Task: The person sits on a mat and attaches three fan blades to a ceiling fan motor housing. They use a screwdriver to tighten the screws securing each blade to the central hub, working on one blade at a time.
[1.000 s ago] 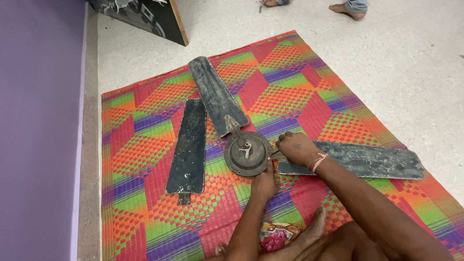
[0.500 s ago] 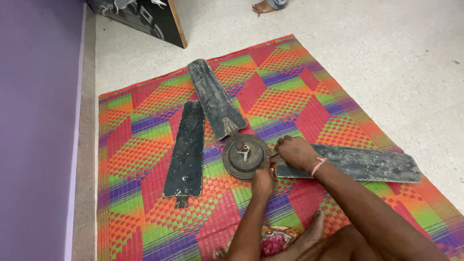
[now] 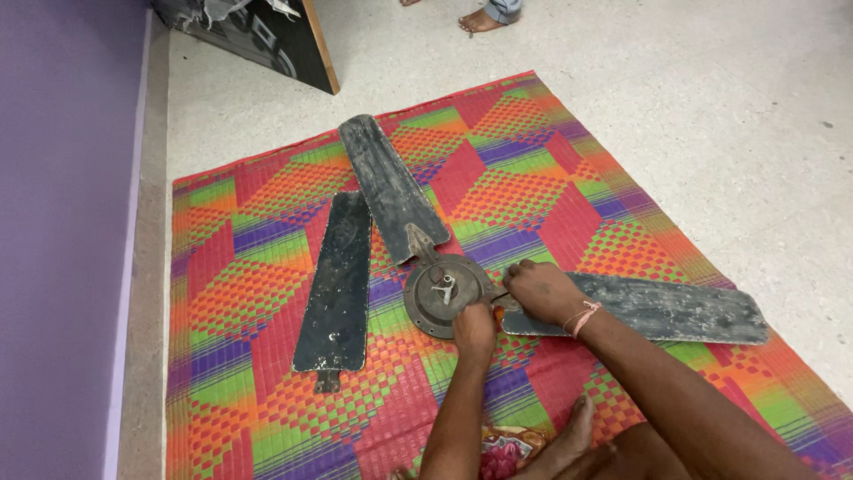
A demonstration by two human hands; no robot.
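Note:
A dusty ceiling fan lies on a bright woven mat (image 3: 267,267). Its round metal hub (image 3: 442,293) has one dark blade (image 3: 391,187) pointing away from me and another blade (image 3: 666,307) reaching to the right. A third blade (image 3: 338,280) lies loose to the left of the hub. My left hand (image 3: 475,331) is closed at the hub's near right rim, and a small orange handle (image 3: 499,313) shows beside it. My right hand (image 3: 542,289) grips the root of the right blade where it meets the hub.
A purple wall (image 3: 62,240) runs along the left. A dark board (image 3: 267,40) leans at the back. Another person's bare foot (image 3: 484,18) stands on the pale floor (image 3: 711,116) beyond the mat. My own foot (image 3: 573,431) rests on the mat's near part.
Both hands stay at the hub and the right blade's root. Only the view shifts slightly, and the other person's feet at the top change place.

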